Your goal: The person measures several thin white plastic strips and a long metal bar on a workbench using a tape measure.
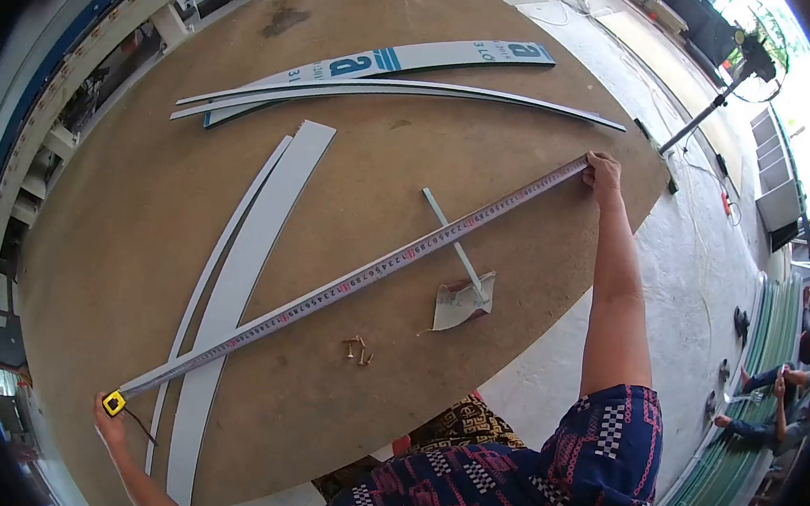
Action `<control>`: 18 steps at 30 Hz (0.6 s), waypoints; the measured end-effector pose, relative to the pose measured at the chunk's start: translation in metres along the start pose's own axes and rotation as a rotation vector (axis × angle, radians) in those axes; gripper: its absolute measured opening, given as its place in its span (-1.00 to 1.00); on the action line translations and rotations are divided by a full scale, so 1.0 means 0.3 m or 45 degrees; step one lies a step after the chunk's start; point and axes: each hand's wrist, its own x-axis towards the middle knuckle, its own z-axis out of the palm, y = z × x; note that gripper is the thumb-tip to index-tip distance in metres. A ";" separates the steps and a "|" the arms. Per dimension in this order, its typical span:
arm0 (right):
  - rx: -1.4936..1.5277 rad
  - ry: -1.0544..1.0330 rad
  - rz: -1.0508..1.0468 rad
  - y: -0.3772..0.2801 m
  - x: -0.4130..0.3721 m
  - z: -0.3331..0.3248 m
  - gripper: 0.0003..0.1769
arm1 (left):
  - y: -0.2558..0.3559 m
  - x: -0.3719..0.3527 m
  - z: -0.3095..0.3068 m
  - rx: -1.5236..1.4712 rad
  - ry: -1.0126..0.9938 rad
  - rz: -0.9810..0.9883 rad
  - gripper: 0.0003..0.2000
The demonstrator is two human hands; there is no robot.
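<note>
A tape measure (365,276) is stretched diagonally across the brown table. At the lower left, my left hand (110,428) is closed around its yellow case, from which a dark strap hangs. My right hand (602,171) pinches the far end of the blade near the table's right edge. Under the blade at the left lie a wide white strip (257,232) and a narrow one (224,258) beside it. A short thin strip (435,207) passes under the blade near the middle, its lower end at a torn scrap (465,304).
Several screws (360,349) lie on the brown table (333,438). Printed panel strips (420,60) and narrow strips (361,88) lie at the back. A tripod stand (706,115) is beyond the right edge. People (779,401) sit at the far right.
</note>
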 end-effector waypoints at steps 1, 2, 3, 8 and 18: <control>-0.002 0.014 -0.002 -0.002 -0.003 -0.002 -0.85 | -0.015 0.006 -0.002 0.112 0.032 0.077 -0.42; -0.005 0.025 -0.004 -0.005 -0.005 -0.001 -0.84 | -0.023 0.002 0.000 0.225 0.065 0.150 -0.41; -0.010 0.036 -0.007 -0.013 -0.012 0.002 -0.83 | -0.009 -0.005 -0.005 0.337 0.096 0.222 -0.40; 0.105 0.017 0.021 -0.040 -0.031 0.002 -0.78 | 0.051 -0.053 -0.032 0.364 0.127 0.239 -0.38; 0.009 -0.037 -0.007 -0.044 -0.027 -0.121 -0.78 | 0.114 -0.129 -0.122 0.232 -0.310 0.074 -0.53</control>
